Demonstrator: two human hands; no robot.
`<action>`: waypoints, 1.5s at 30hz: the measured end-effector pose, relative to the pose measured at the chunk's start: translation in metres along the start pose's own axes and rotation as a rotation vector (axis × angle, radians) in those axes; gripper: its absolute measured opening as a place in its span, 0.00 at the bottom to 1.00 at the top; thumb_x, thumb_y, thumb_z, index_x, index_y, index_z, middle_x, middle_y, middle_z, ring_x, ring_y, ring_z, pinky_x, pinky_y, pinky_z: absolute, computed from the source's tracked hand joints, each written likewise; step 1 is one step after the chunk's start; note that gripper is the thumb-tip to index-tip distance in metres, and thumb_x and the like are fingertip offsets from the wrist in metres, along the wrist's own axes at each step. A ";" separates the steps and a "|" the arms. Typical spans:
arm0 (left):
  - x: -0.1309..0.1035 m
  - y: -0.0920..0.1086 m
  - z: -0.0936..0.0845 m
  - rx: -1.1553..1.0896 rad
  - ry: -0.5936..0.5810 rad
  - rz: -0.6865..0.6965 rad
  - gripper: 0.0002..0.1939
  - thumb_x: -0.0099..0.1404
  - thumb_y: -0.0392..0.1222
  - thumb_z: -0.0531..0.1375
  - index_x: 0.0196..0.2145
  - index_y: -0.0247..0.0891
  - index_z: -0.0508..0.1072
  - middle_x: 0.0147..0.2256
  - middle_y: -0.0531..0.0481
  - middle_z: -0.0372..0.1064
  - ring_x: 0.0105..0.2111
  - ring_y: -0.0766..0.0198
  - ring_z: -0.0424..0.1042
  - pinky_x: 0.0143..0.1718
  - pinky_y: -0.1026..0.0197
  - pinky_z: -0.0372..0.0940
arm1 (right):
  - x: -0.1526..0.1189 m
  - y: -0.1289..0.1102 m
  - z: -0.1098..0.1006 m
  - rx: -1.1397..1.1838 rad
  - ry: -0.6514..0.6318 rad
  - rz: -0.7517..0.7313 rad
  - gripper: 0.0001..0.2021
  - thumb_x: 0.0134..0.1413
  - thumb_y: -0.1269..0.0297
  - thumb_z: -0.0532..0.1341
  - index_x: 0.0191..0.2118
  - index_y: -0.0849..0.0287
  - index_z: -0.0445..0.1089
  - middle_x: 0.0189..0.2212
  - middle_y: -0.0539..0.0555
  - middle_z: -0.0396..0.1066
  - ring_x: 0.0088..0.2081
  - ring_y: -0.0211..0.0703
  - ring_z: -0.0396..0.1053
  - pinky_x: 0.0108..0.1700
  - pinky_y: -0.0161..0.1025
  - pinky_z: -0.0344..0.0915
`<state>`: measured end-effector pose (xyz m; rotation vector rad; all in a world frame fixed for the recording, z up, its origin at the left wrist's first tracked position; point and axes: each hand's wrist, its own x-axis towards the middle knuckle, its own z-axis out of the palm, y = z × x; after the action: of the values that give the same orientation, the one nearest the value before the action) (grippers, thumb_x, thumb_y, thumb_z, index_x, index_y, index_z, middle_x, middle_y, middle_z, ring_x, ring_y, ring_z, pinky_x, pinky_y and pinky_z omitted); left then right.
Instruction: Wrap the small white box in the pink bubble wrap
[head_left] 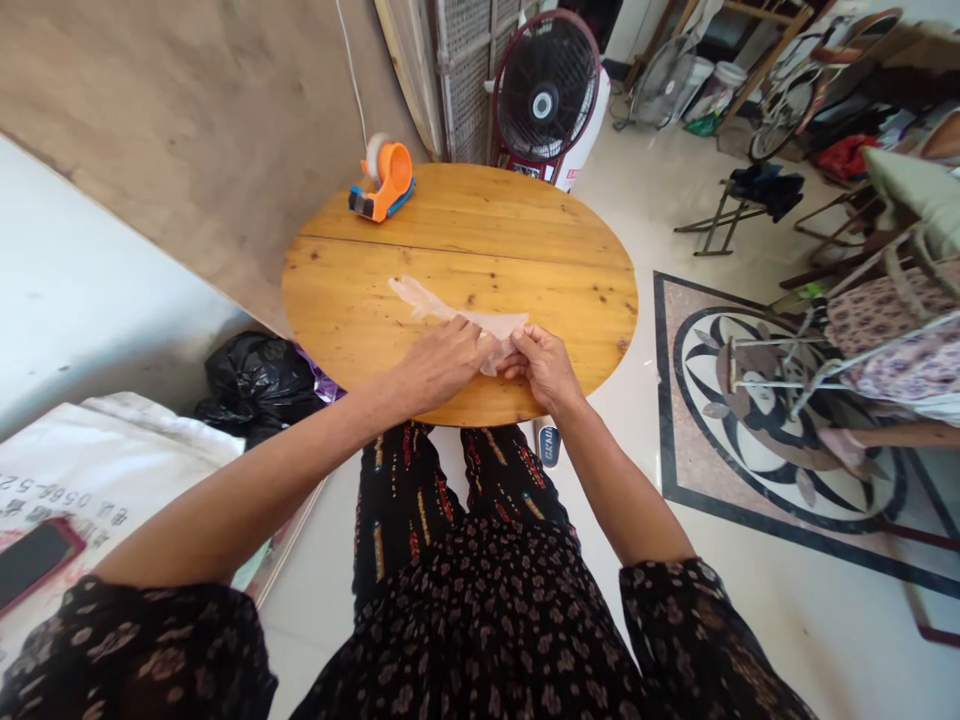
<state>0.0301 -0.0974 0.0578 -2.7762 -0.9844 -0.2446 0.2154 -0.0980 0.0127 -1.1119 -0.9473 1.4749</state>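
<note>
A crumpled piece of thin, translucent plastic (431, 300) lies stretched across the front half of the round wooden table (555, 240). Its ragged far end points to the upper left, and I cannot tell whether it is a glove or a bag. My left hand (448, 362) rests over its middle, fingers curled down onto it, the fingertips partly hidden. At the near right end, my right hand (541, 365) pinches the plastic between thumb and fingers. The two hands are close together, near the table's front edge.
An orange tape dispenser (390, 180) stands at the table's back left. Behind the table is a fan (546, 95). Black bags (259, 380) lie left, beside a white surface with a phone (34, 560). Another person's leg (900, 437) shows at right.
</note>
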 end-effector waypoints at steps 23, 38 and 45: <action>-0.015 -0.014 0.020 -0.443 0.207 -0.214 0.15 0.60 0.29 0.54 0.45 0.35 0.67 0.43 0.41 0.72 0.45 0.54 0.71 0.45 0.55 0.66 | 0.022 -0.036 0.040 -0.396 -0.128 -0.034 0.07 0.52 0.71 0.62 0.25 0.60 0.66 0.17 0.46 0.71 0.16 0.29 0.66 0.16 0.25 0.56; -0.016 -0.020 0.025 -0.434 0.229 -0.094 0.11 0.67 0.31 0.51 0.38 0.35 0.74 0.39 0.43 0.73 0.43 0.56 0.69 0.48 0.54 0.64 | -0.006 -0.017 0.007 -0.173 -0.044 -0.133 0.23 0.46 0.44 0.68 0.40 0.56 0.68 0.27 0.47 0.72 0.24 0.34 0.69 0.26 0.31 0.64; -0.016 -0.019 0.026 -0.422 0.263 -0.074 0.13 0.67 0.31 0.52 0.39 0.37 0.77 0.41 0.44 0.73 0.42 0.57 0.68 0.46 0.54 0.65 | -0.036 -0.012 0.000 -0.821 0.029 -0.242 0.18 0.47 0.49 0.68 0.35 0.57 0.70 0.26 0.48 0.71 0.26 0.36 0.65 0.32 0.35 0.61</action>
<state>0.0083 -0.0864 0.0315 -2.9592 -1.0702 -0.8985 0.2203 -0.1318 0.0305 -1.5097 -1.6745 0.8627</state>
